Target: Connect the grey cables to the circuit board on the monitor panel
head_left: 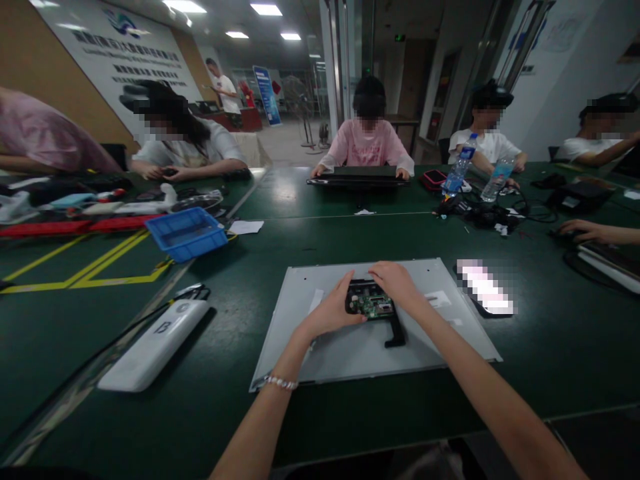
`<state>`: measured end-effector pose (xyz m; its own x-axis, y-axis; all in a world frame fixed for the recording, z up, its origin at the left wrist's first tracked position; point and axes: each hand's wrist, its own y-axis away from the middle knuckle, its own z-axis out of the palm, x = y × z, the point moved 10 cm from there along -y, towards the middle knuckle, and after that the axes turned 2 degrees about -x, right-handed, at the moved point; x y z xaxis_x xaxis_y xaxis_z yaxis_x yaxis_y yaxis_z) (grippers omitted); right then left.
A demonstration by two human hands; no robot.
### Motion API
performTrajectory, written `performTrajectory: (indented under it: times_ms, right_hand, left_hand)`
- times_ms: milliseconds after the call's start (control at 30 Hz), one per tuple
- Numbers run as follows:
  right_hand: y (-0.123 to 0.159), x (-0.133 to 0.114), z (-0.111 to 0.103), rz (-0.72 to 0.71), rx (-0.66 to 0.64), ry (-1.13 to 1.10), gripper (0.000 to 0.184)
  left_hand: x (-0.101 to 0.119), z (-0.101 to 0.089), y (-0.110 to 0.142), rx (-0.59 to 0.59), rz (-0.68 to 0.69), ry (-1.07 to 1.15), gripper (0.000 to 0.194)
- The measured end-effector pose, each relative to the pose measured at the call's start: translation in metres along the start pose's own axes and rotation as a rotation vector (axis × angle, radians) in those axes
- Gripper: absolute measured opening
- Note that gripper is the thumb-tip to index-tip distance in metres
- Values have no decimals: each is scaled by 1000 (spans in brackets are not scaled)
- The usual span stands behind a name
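Observation:
A grey metal panel (350, 347) lies flat on the green table in front of me. On its middle sits a small black-framed green circuit board (371, 304) with a black bracket (397, 331) running down from it. My left hand (333, 310) grips the board's left side, fingers curled around its edge. My right hand (397, 283) rests over the board's upper right edge, fingers bent down onto it. A bead bracelet (281, 383) is on my left wrist.
A white power bank (155, 343) with a cable lies left of the panel. A blue plastic bin (187, 233) stands further back left. A blurred flat object (484, 288) lies right of the panel. Other people sit around the table with bottles (460, 167), cables and a laptop (360, 177).

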<state>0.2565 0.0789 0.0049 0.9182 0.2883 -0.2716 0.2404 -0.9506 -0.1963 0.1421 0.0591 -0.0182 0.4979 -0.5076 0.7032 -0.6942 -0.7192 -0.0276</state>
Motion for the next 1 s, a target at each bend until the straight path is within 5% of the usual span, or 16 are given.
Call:
performTrajectory:
  times_ms: [400,1000]
  right_hand:
    - [-10,-18,27,-34,-53,-43,26]
    - [-12,-20,30,-56,-40,-63,29]
  left_hand:
    - [-6,1,0,9,28,-24,105]
    - [-6,2,-1,-6,12,-11,105]
